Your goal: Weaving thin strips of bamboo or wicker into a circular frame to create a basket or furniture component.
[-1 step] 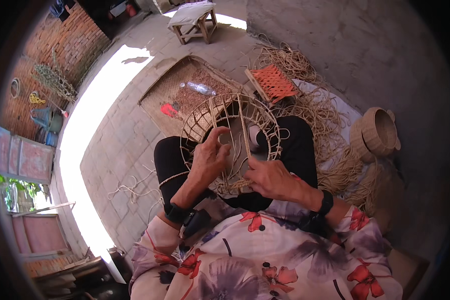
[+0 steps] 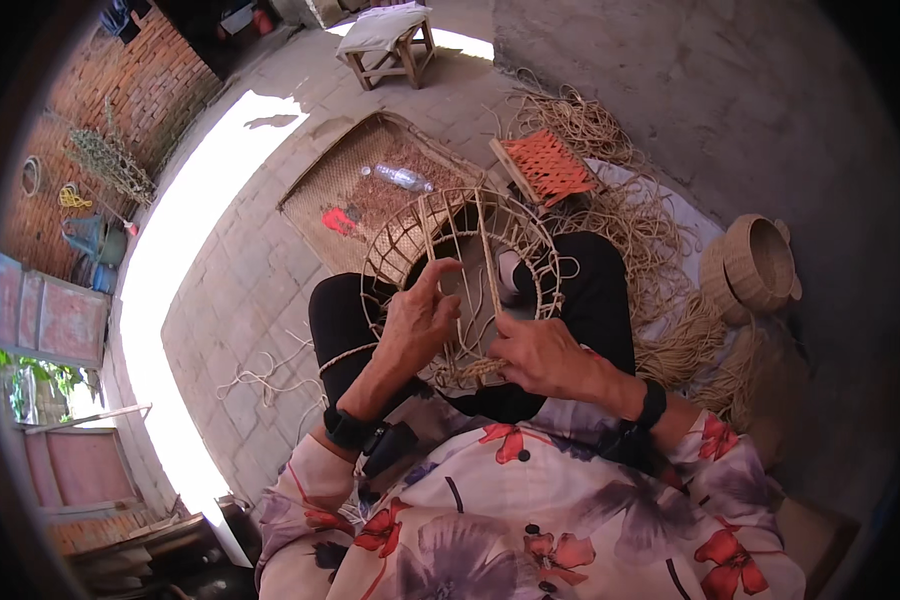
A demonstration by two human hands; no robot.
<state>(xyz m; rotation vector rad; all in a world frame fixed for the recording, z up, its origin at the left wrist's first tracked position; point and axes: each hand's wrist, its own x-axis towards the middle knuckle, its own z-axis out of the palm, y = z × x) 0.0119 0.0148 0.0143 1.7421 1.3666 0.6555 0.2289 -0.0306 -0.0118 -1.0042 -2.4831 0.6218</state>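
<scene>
Across my lap rests a round, open-framed basket (image 2: 387, 236) of bent ribs, with strands of pale cord stretched over its opening. Inside the ring, my right hand (image 2: 550, 357) pinches a doubled cord (image 2: 491, 262) between thumb and fingertips. My left hand (image 2: 417, 318) is over the left part of the ring, its index finger extended and its thumb apart, with nothing visible between them. Its lower fingers are partly hidden. A single cord (image 2: 348, 357) runs from my left thigh toward that hand. At the near rim, a thicker braided band (image 2: 470, 370) passes below both hands.
A woven mat (image 2: 315, 190) ahead carries brown bits, a clear plastic bottle (image 2: 404, 178) and a red item (image 2: 338, 220). Right of it are an orange-webbed stool (image 2: 548, 167), heaped cord (image 2: 635, 230) and finished baskets (image 2: 755, 262). A cloth-topped stool (image 2: 385, 30) stands farther off.
My left hand has shifted very slightly, its index finger a little lower and straighter. The right hand and the basket look the same.
</scene>
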